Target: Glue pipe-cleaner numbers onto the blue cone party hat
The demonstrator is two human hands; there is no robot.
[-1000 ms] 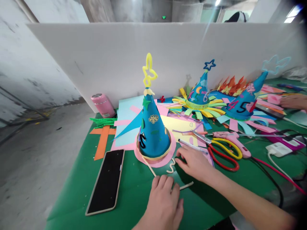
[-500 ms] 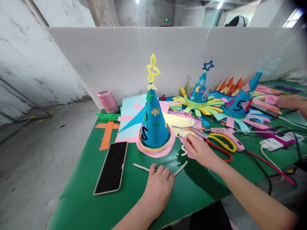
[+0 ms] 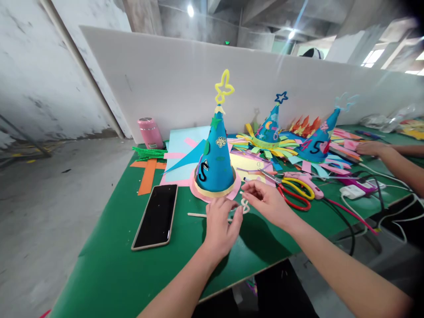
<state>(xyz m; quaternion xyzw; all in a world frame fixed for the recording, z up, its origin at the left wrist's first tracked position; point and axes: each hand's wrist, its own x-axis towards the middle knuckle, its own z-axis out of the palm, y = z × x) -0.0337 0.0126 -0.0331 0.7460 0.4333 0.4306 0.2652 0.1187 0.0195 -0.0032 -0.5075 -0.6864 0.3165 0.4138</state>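
Just in from the front edge of the green table (image 3: 106,265), the left hand (image 3: 221,223) curves over a pale strip (image 3: 196,215); whether it grips, I cannot tell. Beside it, the right hand (image 3: 265,201) holds a pale curl (image 3: 245,206) in a narrow pinch. The step looks like shaping or positioning this curl; the next move seems to call for a light, steady hold that keeps its bends. A phone (image 3: 155,216) lies toward the left edge; farther back stands a blue cone hat (image 3: 217,165).
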